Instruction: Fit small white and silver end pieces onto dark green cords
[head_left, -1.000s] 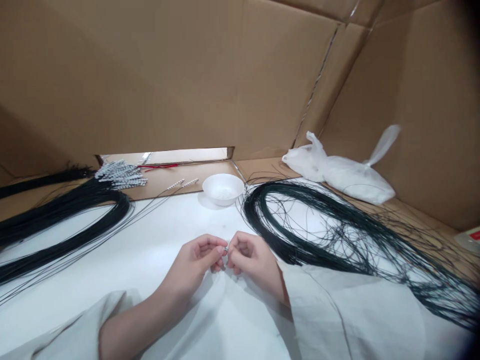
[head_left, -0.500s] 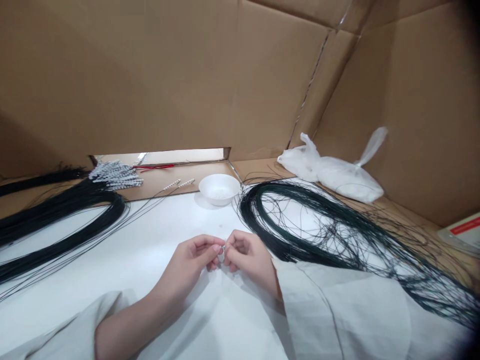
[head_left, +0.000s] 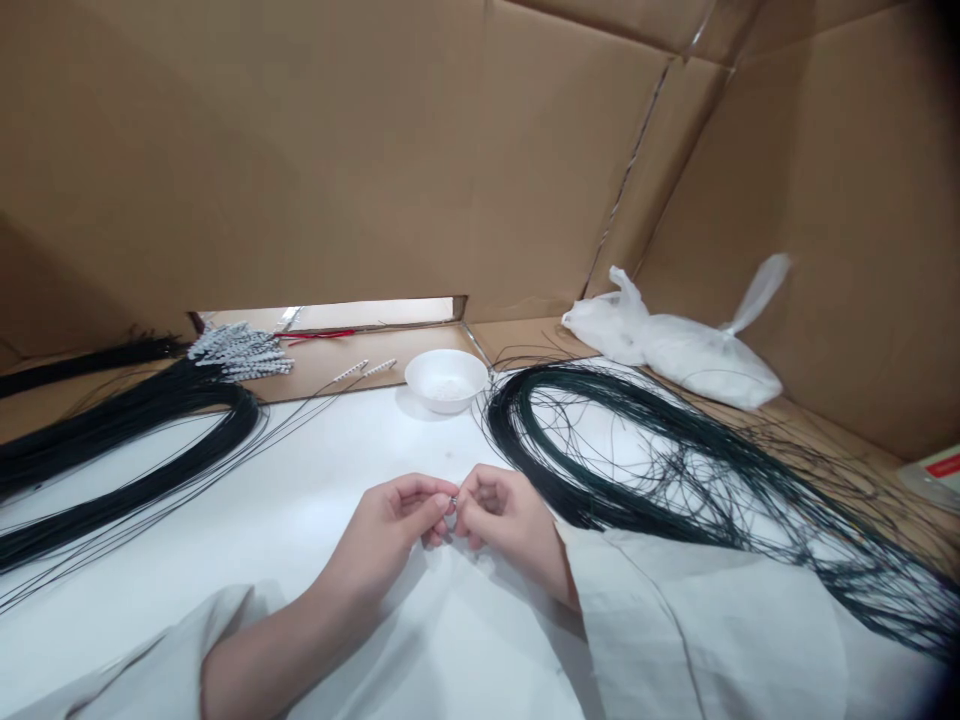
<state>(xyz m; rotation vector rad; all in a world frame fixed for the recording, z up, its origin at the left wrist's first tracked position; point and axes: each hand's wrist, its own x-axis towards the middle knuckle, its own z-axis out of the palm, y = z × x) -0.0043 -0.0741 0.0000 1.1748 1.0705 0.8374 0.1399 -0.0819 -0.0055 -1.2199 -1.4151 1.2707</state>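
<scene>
My left hand (head_left: 409,510) and my right hand (head_left: 496,515) meet low in the middle, over the white table. Thumb and fingers of both are pinched together, fingertips almost touching. A tiny dark bit (head_left: 453,500) shows between them, too small to name. Just beyond my hands stands a shallow white bowl (head_left: 446,378) with small pale bits at its bottom. To the right of my right hand lies a looped bundle of dark green-black cords (head_left: 585,385), many strands loose.
At left, another black cord bundle (head_left: 247,415) lies beside many white-beaded ends (head_left: 240,352). Two beaded strands (head_left: 379,369) rest left of the bowl. White plastic bags (head_left: 697,355) sit back right. Cardboard walls (head_left: 337,150) rise behind, with a low slot near the table.
The whole view has shifted slightly, so everything sits a little further right. Both hands keep the same pinch, with hardly any movement between them.
</scene>
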